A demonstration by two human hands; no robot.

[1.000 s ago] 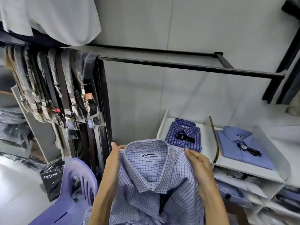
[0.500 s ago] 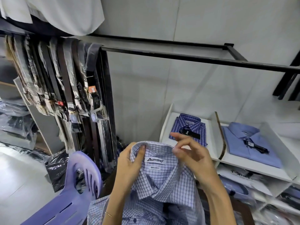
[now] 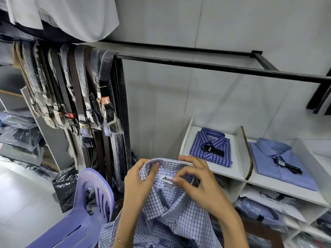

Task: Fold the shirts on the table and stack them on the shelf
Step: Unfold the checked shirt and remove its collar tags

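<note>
I hold a white shirt with a fine blue check [image 3: 172, 217] up in front of me, its collar turned toward me with a brand label showing. My left hand [image 3: 139, 181] grips the collar's left side, thumb inside. My right hand [image 3: 198, 183] pinches the collar near the label, fingers curled. On the white shelf [image 3: 231, 173] to the right lie a folded dark blue plaid shirt [image 3: 213, 145] and, past a divider, a folded light blue shirt [image 3: 281, 160], both with black tags.
A purple plastic chair [image 3: 86, 208] stands at lower left. Belts in plastic sleeves [image 3: 77, 97] hang from a black rail [image 3: 206, 66]. Bagged garments fill the lower shelf compartments [image 3: 265, 208] and the left shelving [image 3: 19, 133]. White cloth [image 3: 71, 15] hangs above.
Both hands moved from the shirt's shoulders to its collar, and now the right fingers have curled down onto the collar near the label.
</note>
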